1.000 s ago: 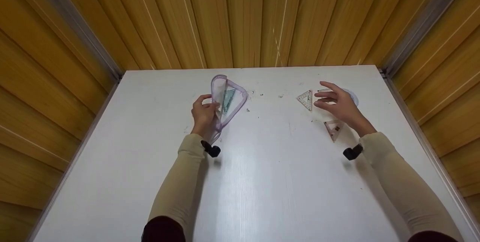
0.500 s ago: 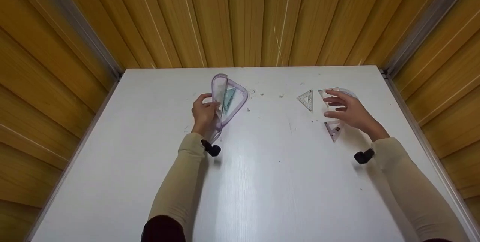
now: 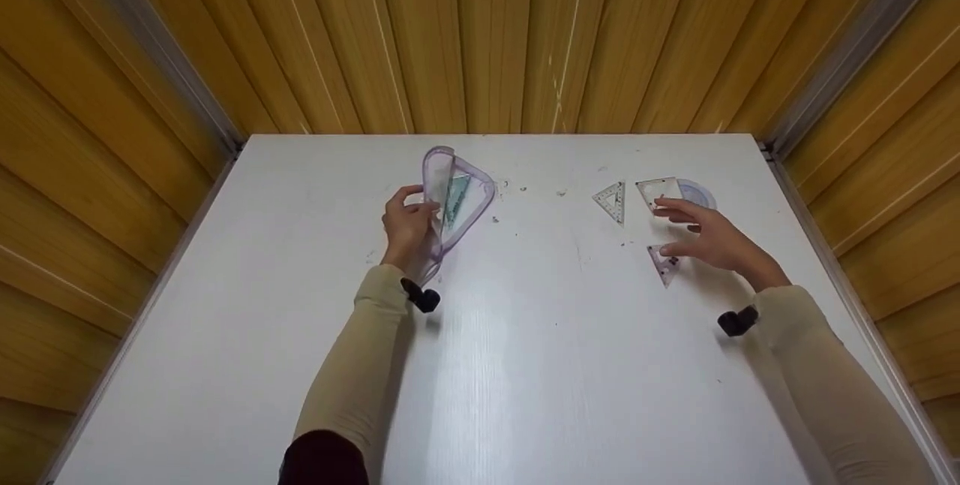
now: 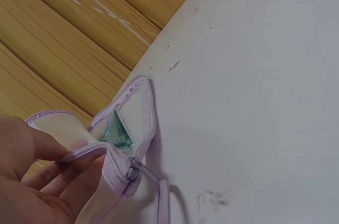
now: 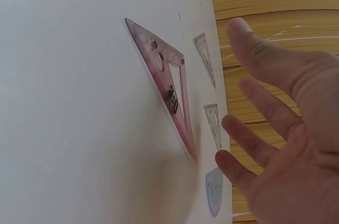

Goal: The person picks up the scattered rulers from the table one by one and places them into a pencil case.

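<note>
Nearer the person than half a second ago, the right hand (image 3: 714,240) has uncovered more of one clear triangle (image 3: 655,181) and the protractor (image 3: 699,194). Head view: its thumb overlaps the pink triangle (image 3: 658,263); another clear triangle (image 3: 620,203) lies beside them on the table (image 3: 562,380). At left, the left hand (image 3: 406,225) pinches the pouch (image 3: 436,173). Left wrist view: thumb and fingers grip the gaping pouch's edge, a green triangle (image 4: 117,134) inside. Right wrist view: the right fingers are spread above the table.
</note>
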Demonstrator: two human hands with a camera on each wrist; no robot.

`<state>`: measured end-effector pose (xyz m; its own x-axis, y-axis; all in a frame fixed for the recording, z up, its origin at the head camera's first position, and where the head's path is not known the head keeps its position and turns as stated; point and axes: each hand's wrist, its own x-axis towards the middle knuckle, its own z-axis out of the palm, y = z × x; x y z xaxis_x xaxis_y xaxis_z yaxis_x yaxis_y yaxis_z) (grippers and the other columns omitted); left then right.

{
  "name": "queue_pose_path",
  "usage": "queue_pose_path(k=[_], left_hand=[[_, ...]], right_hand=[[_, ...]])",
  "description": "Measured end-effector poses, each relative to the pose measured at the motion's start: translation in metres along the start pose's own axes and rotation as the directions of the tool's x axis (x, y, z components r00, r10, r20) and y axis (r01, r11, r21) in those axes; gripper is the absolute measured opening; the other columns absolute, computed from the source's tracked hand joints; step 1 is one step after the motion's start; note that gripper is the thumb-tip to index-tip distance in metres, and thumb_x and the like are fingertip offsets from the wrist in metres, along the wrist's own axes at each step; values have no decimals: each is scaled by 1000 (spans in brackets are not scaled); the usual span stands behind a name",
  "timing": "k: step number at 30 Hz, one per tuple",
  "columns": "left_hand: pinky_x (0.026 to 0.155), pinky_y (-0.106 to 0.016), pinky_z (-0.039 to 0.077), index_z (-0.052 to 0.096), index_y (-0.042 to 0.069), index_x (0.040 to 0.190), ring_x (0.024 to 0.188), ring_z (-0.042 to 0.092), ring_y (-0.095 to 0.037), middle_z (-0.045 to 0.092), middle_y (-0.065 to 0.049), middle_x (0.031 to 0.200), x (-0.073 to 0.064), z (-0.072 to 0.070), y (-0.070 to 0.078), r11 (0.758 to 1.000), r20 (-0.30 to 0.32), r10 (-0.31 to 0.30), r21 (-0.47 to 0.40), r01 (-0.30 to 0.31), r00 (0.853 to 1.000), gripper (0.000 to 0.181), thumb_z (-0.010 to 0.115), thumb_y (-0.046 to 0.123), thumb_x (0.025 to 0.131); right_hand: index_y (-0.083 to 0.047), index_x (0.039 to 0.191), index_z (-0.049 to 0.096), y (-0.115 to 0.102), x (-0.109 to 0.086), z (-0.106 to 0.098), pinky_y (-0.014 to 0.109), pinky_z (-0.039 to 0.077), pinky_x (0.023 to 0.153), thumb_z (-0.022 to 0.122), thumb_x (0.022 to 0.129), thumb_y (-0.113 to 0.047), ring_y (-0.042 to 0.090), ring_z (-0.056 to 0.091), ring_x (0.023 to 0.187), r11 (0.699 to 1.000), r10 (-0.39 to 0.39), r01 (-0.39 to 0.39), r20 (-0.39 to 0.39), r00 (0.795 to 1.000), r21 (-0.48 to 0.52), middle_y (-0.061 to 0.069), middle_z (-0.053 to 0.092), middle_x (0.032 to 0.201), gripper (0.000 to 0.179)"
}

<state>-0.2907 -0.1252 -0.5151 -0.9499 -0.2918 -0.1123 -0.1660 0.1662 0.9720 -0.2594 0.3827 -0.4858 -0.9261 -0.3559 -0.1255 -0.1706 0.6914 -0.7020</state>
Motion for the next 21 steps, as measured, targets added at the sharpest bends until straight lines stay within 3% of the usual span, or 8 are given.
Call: queue_pose_path(k=[12, 21], left_hand=[[69, -31, 51, 61, 7, 136, 85, 68, -22, 75, -14, 107, -1, -1, -1, 1000, 12, 23, -2, -23, 1000, 40, 69, 9, 97], [75, -34, 53, 60, 8, 137, 90, 69, -24, 74, -13, 109, 1, -1, -1, 1000, 15, 5, 2, -5, 1000, 42, 70, 11, 97]], right_hand=[[-15, 151, 51, 10, -10, 5, 63, 27, 114, 89, 81, -23, 42, 39, 141, 997, 60, -58, 35, 998, -55, 16, 48, 155, 80], [-15, 150, 53, 14, -11, 10, 63, 21, 117, 88, 82, -27, 45, 24, 150, 985, 114, -105, 63, 992, -134, 21, 39, 159, 77]])
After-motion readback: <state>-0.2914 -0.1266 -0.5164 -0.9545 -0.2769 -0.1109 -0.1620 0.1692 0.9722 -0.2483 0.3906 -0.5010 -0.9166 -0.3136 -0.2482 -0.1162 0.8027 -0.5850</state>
